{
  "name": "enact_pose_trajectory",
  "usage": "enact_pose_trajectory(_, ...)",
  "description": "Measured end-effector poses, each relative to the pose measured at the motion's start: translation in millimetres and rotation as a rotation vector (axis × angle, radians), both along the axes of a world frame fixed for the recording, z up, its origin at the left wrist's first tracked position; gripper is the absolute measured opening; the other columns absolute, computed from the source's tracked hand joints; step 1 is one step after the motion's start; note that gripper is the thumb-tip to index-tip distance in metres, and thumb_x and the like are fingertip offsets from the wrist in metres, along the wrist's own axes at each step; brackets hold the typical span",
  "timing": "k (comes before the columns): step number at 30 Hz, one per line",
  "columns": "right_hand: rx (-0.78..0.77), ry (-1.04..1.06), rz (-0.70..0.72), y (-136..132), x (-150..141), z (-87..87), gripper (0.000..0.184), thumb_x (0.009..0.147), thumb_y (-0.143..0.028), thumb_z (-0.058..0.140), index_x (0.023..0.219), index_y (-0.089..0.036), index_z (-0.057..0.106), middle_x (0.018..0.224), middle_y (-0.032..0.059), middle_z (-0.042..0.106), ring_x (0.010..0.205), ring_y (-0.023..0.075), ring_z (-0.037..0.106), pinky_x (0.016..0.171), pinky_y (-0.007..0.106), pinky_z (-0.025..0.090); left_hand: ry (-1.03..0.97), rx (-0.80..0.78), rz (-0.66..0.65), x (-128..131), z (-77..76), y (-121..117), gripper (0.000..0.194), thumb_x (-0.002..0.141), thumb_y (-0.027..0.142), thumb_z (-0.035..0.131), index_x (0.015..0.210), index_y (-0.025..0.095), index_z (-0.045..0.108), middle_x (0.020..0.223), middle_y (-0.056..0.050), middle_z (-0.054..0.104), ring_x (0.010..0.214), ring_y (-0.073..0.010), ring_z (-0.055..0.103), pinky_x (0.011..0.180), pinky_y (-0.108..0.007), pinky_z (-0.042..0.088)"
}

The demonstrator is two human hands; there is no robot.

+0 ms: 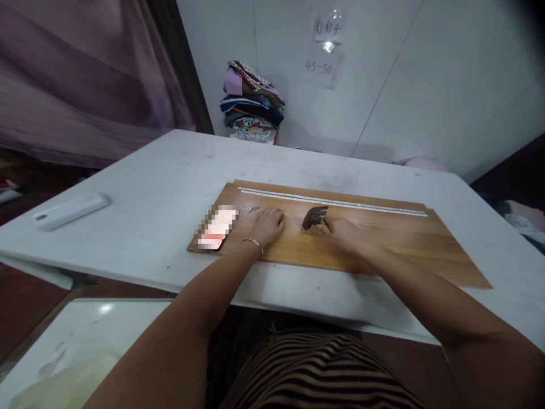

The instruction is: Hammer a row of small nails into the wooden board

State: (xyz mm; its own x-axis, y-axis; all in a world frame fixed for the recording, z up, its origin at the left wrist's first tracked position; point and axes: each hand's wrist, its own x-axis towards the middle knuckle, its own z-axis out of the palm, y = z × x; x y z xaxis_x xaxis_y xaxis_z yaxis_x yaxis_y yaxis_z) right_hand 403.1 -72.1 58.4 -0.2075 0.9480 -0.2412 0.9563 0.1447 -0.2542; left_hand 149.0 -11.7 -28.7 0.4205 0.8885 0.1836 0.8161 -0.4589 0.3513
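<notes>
A claw hammer with a dark metal head is in my right hand, which is closed around its short visible handle. The hammer head is low over the wooden board, beside small dark marks or nail heads too small to tell apart. On the board to the left lies my left hand, its fingers curled in and pressed together; whatever is under them, if anything, is hidden. Several loose nails lie just beyond that hand. A bracelet circles the left wrist.
A phone, partly blurred out, lies on the board's left end. Two pale measuring strips run along the far edge. The white table carries a white handled object at left. Folded cloths are stacked by the wall.
</notes>
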Motion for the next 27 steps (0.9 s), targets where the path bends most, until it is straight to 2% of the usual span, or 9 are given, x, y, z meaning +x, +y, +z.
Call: enact_pose_trajectory(27,0.01,-0.04,-0.013,-3.4,0.4,7.3,0.042,0.111,-0.041,0.042,0.127,-0.015,0.07,0.124,0.0206,0.079,0.108,0.0337,0.074,0.083,0.034,0.048,0.039,0.038,-0.003,-2.5,-5.1,2.4,0.016,0.1,0.023,0.055,0.092,0.021,0.069,0.11,-0.01,0.074,0.11,-0.0259,0.065,0.104,-0.04,0.047)
